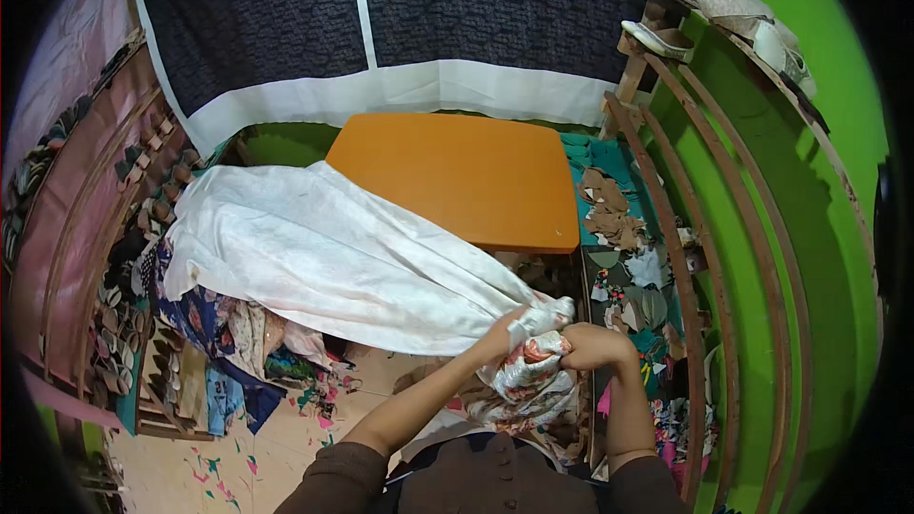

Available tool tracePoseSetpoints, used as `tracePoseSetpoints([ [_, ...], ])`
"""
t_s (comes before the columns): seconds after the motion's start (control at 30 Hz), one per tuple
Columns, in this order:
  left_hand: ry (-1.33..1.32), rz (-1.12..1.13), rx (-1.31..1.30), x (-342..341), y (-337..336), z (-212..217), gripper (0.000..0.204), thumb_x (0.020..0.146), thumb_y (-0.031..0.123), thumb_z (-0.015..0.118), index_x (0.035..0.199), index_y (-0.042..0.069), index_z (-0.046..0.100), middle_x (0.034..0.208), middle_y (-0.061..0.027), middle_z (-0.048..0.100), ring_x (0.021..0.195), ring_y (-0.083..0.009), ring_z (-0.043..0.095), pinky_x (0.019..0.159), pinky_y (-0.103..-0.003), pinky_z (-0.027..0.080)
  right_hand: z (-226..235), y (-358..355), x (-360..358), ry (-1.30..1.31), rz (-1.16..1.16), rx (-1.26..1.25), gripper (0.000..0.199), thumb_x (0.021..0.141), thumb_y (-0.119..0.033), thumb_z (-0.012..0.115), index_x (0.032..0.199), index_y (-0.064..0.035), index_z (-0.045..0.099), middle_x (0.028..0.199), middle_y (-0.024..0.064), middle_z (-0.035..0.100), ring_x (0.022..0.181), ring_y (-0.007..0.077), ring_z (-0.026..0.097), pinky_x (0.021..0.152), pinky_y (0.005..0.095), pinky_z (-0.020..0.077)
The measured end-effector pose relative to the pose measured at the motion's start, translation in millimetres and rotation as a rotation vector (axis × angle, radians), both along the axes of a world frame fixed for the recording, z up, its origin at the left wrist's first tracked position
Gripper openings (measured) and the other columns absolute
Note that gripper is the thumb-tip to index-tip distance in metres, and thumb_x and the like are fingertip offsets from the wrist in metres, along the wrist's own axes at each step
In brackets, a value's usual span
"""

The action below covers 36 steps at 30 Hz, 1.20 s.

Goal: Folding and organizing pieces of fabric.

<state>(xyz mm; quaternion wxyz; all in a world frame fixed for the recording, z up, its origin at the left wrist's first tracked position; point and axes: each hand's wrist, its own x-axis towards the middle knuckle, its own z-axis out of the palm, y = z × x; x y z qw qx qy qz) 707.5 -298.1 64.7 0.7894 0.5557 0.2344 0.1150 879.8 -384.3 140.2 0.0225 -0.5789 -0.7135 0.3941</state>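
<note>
While the white cloth [324, 257] spreads out to my left over a heap of printed fabric scraps [224, 324], I gather its narrow end in front of me, so I judge I am midway through bunching or folding it. My left hand [502, 331] pinches the white end tight, and my right hand [592, 345] is closed around a bundle of flowered cloth [528, 371] just beneath it, the two hands almost touching. Next I would need a firm pull to draw the long sheet in without dragging the scraps along. Beyond lies an orange table [457, 176], brown cut pieces [607, 209] to its right, then curved wooden shelves [685, 228] against a green wall [809, 209].
</note>
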Motion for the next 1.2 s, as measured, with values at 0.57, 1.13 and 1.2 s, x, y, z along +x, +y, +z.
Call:
tracePoseSetpoints([
  [0.57,0.195,0.617,0.459,-112.5,9.4,-71.1,0.027,0.081,0.011,0.051,0.106,0.001,0.053,0.096,-0.015,0.061,0.09,-0.0199,0.056,0.078,-0.029,0.042,5.2,15.6,-45.9,-0.47,-0.087,0.015,0.022,0.058,-0.014,0.053,0.071,-0.0006,0.065,0.071,0.0195,0.062,0.07,0.0354,0.061,0.065,0.0417,0.0471],
  [1.13,0.964,1.592,0.544,-424.1,132.2,-101.6,0.029,0.072,0.016,0.057,0.1,0.01,0.061,0.122,-0.0198,0.046,0.108,-0.0371,0.043,0.093,-0.042,0.033,-80.2,282.1,-218.0,0.033,-0.177,0.299,0.082,0.06,-0.018,0.065,0.132,-0.003,0.03,0.135,0.0321,0.024,0.123,0.0476,0.026,0.097,0.0441,0.0332],
  [1.2,1.019,1.506,0.466,-459.1,136.5,-104.8,0.032,0.072,0.017,0.056,0.103,0.013,0.06,0.129,-0.0248,0.037,0.116,-0.0419,0.036,0.097,-0.045,0.029,-105.2,324.0,-239.2,0.246,-0.204,0.293,0.092,0.056,-0.019,0.069,0.133,0.002,0.024,0.134,0.0333,0.024,0.131,0.046,0.008,0.106,0.0446,0.02],
])
